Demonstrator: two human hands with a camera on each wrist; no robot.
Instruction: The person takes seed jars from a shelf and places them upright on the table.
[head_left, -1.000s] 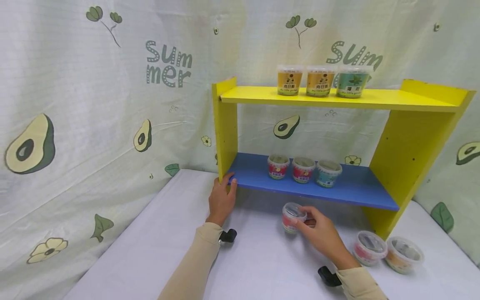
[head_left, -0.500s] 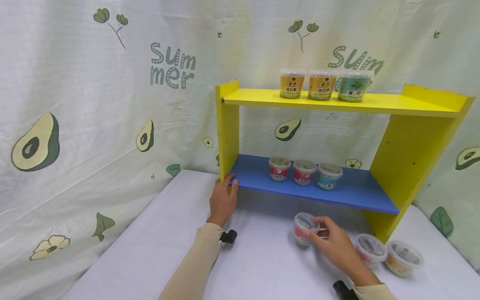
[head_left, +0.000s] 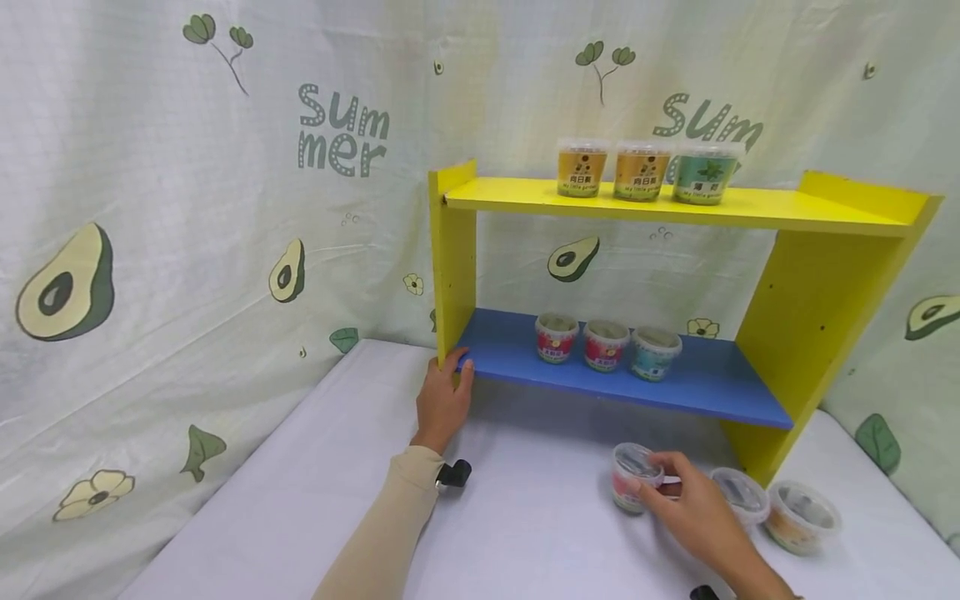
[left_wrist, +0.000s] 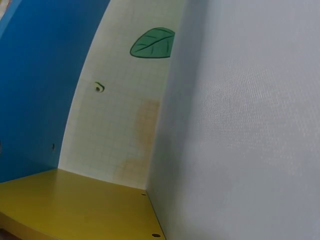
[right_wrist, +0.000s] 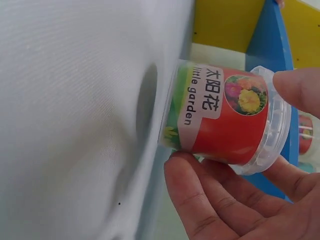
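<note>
Red cup (head_left: 628, 493): it stands upright, its long axis vertical, at the fingertips of your right hand (head_left: 696, 510), off to the left of your palm. Your right hand is by far the nearer one; its thumb and fingers are curled about the cup's side and lid rim, clamped on it. The right wrist view shows the cup turned sideways only because that camera is turned; its base is at or just above the white table (head_left: 525, 525), and you cannot tell whether they touch. Just beyond your right hand, to its right, a pink tub (head_left: 744, 493) and an orange tub (head_left: 799, 523) sit on the table. The relation that matters, as a judgement, is that the cup is in front of and below the blue shelf (head_left: 708, 375). Your left hand (head_left: 441, 402), well apart from the cup, grips that shelf's left end, thumb on the front edge. Farther in, three cups (head_left: 606, 350) stand on the blue shelf; above, three more cups (head_left: 641, 177) line the yellow shelf (head_left: 772, 204).
</note>
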